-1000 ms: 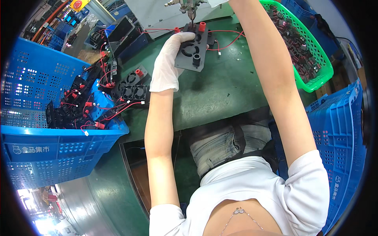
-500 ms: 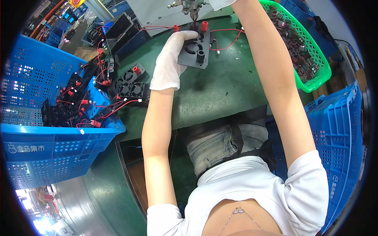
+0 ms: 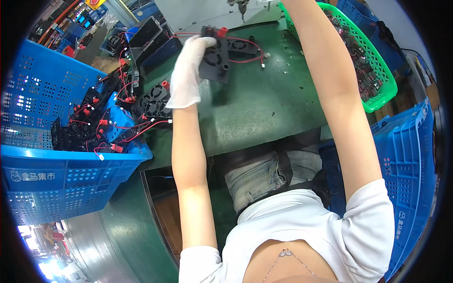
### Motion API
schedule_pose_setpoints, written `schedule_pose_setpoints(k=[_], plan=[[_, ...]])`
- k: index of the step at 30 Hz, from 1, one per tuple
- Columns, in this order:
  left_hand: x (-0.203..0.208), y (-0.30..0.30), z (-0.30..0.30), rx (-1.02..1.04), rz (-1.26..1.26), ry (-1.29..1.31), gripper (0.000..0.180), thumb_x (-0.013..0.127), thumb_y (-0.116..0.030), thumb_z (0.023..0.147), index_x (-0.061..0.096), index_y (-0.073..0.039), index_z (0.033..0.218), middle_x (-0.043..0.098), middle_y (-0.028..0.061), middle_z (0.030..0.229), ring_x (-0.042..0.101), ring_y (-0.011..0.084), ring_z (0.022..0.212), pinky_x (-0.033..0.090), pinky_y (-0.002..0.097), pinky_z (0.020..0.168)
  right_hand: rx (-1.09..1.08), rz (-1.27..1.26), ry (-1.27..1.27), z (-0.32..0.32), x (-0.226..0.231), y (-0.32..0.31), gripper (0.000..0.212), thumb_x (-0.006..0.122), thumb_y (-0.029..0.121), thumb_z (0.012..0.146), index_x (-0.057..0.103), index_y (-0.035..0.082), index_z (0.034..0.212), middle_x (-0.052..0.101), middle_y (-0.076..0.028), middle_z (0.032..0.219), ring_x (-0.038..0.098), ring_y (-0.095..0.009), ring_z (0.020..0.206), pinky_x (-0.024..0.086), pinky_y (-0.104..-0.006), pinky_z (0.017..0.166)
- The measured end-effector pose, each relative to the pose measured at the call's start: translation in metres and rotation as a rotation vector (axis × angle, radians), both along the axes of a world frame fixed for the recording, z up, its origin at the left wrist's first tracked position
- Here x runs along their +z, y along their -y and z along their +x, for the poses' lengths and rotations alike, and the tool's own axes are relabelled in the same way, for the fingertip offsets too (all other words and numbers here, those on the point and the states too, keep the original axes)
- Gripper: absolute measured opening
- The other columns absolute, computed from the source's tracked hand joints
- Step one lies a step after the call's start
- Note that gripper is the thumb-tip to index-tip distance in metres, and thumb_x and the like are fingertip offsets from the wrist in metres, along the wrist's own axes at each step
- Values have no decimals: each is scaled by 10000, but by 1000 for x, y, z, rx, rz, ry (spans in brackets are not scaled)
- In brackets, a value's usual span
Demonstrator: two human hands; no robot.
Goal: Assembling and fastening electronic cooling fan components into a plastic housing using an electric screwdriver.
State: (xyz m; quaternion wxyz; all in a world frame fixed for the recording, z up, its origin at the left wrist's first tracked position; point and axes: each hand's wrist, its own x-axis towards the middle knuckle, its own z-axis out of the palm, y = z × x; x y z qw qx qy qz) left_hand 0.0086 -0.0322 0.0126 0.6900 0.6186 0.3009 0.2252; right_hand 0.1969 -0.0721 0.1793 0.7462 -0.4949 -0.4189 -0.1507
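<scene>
My left hand [image 3: 188, 66], in a white glove, grips the left edge of a dark flat plate [image 3: 213, 70] with curved slots, a red round post and a black post. The plate is tilted and held above the green bench. Just behind it lies another black slotted part [image 3: 241, 46], with a red wire curving to a small white connector. The metal tip of a machine [image 3: 243, 10] hangs above and to the right of the plate, apart from it. My right forearm [image 3: 325, 56] reaches to the top edge; only a sliver of its glove shows, and the fingers are out of frame.
Black fan-like parts [image 3: 153, 101] lie on the bench left of my wrist. A blue crate [image 3: 71, 158] at left holds black parts with red wires. At right, a green basket [image 3: 384, 75] contains many small dark-red parts, above another blue crate [image 3: 406, 155].
My left hand has drawn the plate left, out from under the machine tip, and tilted it. The slotted part behind has come into view. My right forearm has shifted slightly.
</scene>
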Motion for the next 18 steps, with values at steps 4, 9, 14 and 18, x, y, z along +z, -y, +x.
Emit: schedule_pose_setpoints(k=[4,9,14,18], plan=[[-10,-34,4,61,143,-16,155,608,-155,829,650,-75,955,663,51,826,629,169,673,514,319,619,-181,-45,20,52,10,-15,180,637,158,823,672,-18,842,624,-65,701,566,-159,627,431,-319,562],[-22,-45,7,57,229,-118,193,622,-159,813,653,-59,975,663,57,853,626,167,682,516,331,628,272,99,-18,68,20,-16,135,649,132,820,666,-2,832,605,-60,649,558,-165,562,421,-324,516],[-12,-15,9,-44,165,-163,298,655,-172,792,654,-44,1061,667,66,904,631,154,761,518,312,678,456,62,-104,56,16,0,148,655,158,831,667,11,838,614,-56,677,565,-157,592,430,-316,541],[-36,-32,12,37,255,-230,296,666,-193,806,654,-56,1068,673,63,914,638,157,722,537,318,669,495,54,-179,15,13,8,170,660,189,841,669,21,858,624,-49,727,568,-149,641,440,-303,585]])
